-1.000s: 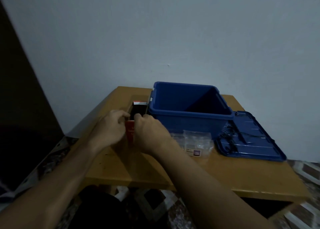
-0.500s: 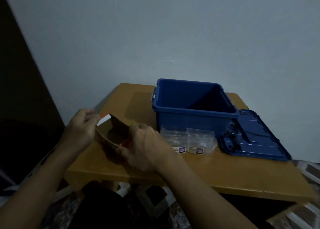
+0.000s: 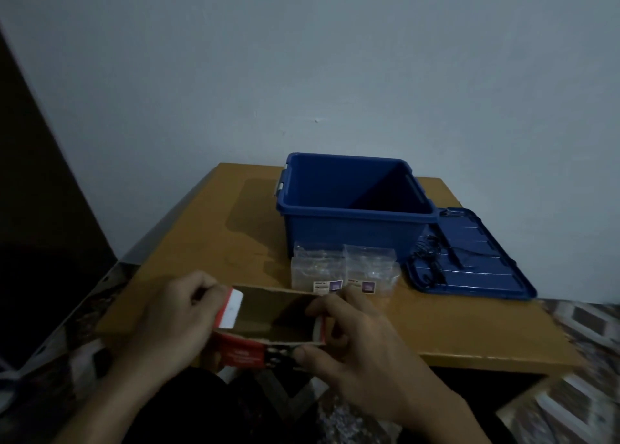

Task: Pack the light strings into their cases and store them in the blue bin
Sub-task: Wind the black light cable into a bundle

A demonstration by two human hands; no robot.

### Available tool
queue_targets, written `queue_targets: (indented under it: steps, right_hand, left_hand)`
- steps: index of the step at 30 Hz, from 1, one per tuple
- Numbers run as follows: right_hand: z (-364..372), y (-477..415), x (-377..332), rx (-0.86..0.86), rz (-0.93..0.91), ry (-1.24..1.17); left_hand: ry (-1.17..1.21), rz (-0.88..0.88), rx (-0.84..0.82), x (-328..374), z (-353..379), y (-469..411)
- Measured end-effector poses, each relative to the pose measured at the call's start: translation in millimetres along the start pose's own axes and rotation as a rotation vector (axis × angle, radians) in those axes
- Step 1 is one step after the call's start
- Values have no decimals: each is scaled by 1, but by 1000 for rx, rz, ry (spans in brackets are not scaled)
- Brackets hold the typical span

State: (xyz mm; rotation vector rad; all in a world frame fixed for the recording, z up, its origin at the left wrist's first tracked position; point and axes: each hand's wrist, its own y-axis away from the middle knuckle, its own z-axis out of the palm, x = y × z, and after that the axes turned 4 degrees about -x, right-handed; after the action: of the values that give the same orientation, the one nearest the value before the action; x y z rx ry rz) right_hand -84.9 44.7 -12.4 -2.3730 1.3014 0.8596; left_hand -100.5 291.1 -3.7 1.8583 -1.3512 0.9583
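Starting with the wooden table [image 3: 208, 242], we see the blue bin [image 3: 335, 235] standing open toward its back, its lid [image 3: 486, 269] lying flat at the right. Over the table's near edge we hold the open cardboard case [image 3: 268, 313]: left hand [image 3: 181, 313] curled round the white-flapped end, right hand [image 3: 362, 343] pinching the other end. It looks light and crushable, so we'd grip the corners gently. Two clear bags [image 3: 317, 269] of light strings, likely soft and slippery, lie just before the bin.
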Motion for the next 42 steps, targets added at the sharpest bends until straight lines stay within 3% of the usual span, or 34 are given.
queue_targets:
  steps: [12,42]
  right_hand:
    - [-33,39,58,280,179,17]
    - [-29,-12,72,421,185,16]
  left_hand:
    - [206,102,-198,33,87,-2]
    - [234,-2,-160,57,97,-35]
